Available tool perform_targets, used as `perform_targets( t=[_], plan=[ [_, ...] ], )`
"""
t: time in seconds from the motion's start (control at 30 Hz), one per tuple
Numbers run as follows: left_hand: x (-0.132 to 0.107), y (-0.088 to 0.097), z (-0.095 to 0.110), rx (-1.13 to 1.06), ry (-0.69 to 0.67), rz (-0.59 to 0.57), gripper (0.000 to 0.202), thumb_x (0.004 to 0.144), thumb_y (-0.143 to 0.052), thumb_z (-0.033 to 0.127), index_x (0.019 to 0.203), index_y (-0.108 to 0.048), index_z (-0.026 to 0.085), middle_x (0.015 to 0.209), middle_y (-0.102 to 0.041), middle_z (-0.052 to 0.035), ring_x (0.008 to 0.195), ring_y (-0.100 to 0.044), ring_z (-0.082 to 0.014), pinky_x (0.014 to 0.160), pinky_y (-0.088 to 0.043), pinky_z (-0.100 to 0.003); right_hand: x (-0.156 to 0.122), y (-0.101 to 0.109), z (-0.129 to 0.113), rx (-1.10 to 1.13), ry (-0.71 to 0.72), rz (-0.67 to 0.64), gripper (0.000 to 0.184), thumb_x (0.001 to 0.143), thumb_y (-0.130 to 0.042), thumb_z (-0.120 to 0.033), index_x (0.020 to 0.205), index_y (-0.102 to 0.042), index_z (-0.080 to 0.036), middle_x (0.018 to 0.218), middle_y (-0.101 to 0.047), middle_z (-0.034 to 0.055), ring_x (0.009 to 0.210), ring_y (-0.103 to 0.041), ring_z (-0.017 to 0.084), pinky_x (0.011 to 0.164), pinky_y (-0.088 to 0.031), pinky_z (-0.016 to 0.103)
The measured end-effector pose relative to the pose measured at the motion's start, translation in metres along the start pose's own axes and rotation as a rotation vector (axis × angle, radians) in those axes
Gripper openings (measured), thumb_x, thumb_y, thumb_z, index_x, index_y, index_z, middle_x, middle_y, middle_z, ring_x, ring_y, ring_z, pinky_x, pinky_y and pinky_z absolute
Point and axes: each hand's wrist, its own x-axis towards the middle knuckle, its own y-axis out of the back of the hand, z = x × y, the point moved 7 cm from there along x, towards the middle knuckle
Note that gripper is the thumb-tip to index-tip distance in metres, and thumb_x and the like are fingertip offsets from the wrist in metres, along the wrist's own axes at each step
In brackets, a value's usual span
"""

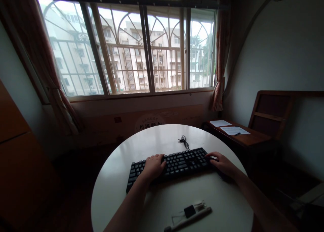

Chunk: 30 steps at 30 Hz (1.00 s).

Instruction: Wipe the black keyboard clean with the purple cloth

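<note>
A black computer keyboard (179, 162) lies at a slant on a round white table (162, 134). My left hand (154, 167) rests on its left-middle keys, fingers reaching forward and thumb out to the right. At the keyboard's right end, my right hand (222, 163) lies over the edge, with a finger and the thumb stretched toward the keys; its other fingers are mostly hidden. The keyboard's coiled black cable (184, 142) sits behind it. Nearer to me are a grey stick-like tool with a bristly end (189, 220) and a small black block with thin wires (189, 210).
A wooden chair or bench (249, 139) stands to the right, with papers (234, 130) and a dark pen (237, 134) on its seat. Behind the table, a large flat cardboard box (177, 115) leans beneath the barred window. An orange-brown cabinet (15, 164) stands at left.
</note>
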Motion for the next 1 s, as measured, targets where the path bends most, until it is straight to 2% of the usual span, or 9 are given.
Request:
perform_targets(
  t=[0.2, 0.53, 0.9, 1.0],
  plan=[
    [0.0013, -0.0012, -0.0007, 0.004, 0.005, -0.006, 0.051, 0.094, -0.042, 0.044, 0.138, -0.054, 0.023, 0.138, -0.06, -0.0087, 0.125, -0.054, -0.0308, 0.106, -0.038, -0.046, 0.0002, -0.0007, -0.0015, -0.005, -0.014, -0.023, 0.034, 0.078, -0.056, -0.028, 0.108, -0.072, -0.022, 0.119, -0.066, 0.0079, 0.116, -0.06, 0.025, 0.105, -0.045, 0.039],
    [0.0002, 0.0043, 0.0039, 0.019, 0.004, -0.01, 0.049, 0.094, -0.042, 0.044, 0.137, -0.055, 0.024, 0.137, -0.061, -0.0084, 0.125, -0.055, -0.03, 0.105, -0.04, -0.045, -0.0022, 0.0022, -0.0074, 0.044, -0.034, 0.004, 0.034, 0.076, -0.059, -0.026, 0.107, -0.072, -0.02, 0.119, -0.067, 0.0087, 0.113, -0.062, 0.026, 0.101, -0.048, 0.038],
    [0.0013, 0.0042, 0.0047, 0.026, 0.004, -0.015, 0.05, 0.094, -0.041, 0.044, 0.138, -0.054, 0.023, 0.138, -0.06, -0.0093, 0.126, -0.054, -0.0305, 0.105, -0.04, -0.045, -0.0009, 0.0009, -0.0032, 0.065, -0.019, -0.017, 0.044, 0.077, -0.067, -0.032, 0.12, -0.066, -0.021, 0.121, -0.066, 0.009, 0.111, -0.063, 0.025, 0.101, -0.049, 0.039],
    [0.0019, 0.0031, 0.0043, 0.028, 0.004, -0.017, 0.05, 0.094, -0.041, 0.044, 0.138, -0.053, 0.023, 0.138, -0.06, -0.0092, 0.126, -0.054, -0.0305, 0.105, -0.04, -0.045, 0.0001, 0.0019, -0.0025, 0.036, -0.003, 0.014, 0.04, 0.078, -0.066, -0.034, 0.115, -0.068, -0.021, 0.117, -0.066, 0.0083, 0.107, -0.063, 0.024, 0.096, -0.05, 0.037]
  ],
)
